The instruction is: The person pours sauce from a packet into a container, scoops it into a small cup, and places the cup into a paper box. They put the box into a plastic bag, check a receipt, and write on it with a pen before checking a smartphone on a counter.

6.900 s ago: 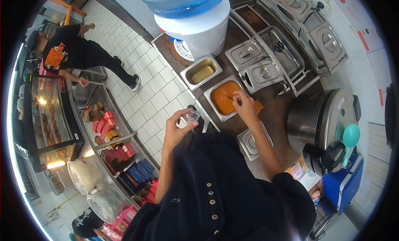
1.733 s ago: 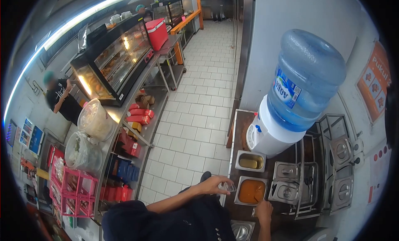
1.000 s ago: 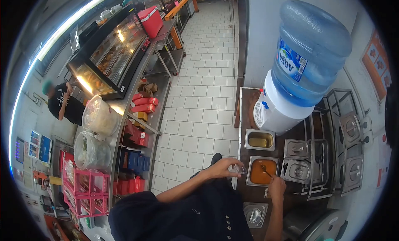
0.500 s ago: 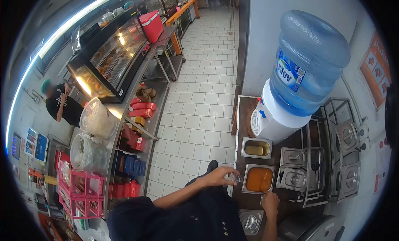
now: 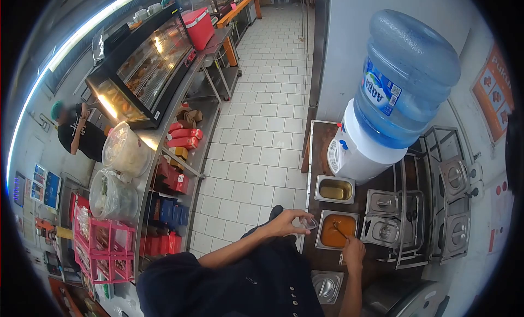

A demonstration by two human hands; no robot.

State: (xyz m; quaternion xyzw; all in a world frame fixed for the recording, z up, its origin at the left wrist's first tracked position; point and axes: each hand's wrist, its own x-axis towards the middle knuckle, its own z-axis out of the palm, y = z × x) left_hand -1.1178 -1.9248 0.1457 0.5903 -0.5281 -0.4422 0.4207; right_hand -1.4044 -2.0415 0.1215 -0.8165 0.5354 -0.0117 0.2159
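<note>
The spoon point(image 5: 342, 233) has moved from the sauce pan's point(image 5: 319, 233) lower-right corner toward its middle, pinched in the right hand point(image 5: 353, 252). The left hand point(image 5: 286, 223) grips a clear cup point(image 5: 310, 223) at the counter's point(image 5: 313, 261) left edge.

Your shirt point(image 5: 234, 279) is dark navy, your cup point(image 5: 310, 222) clear, the sauce point(image 5: 328, 238) orange, its pan point(image 5: 338, 212) silver. You see a translucent blue bottle point(image 5: 415, 71), pink crates point(image 5: 121, 239) and white floor tiles point(image 5: 264, 130) gridded in grey.
</note>
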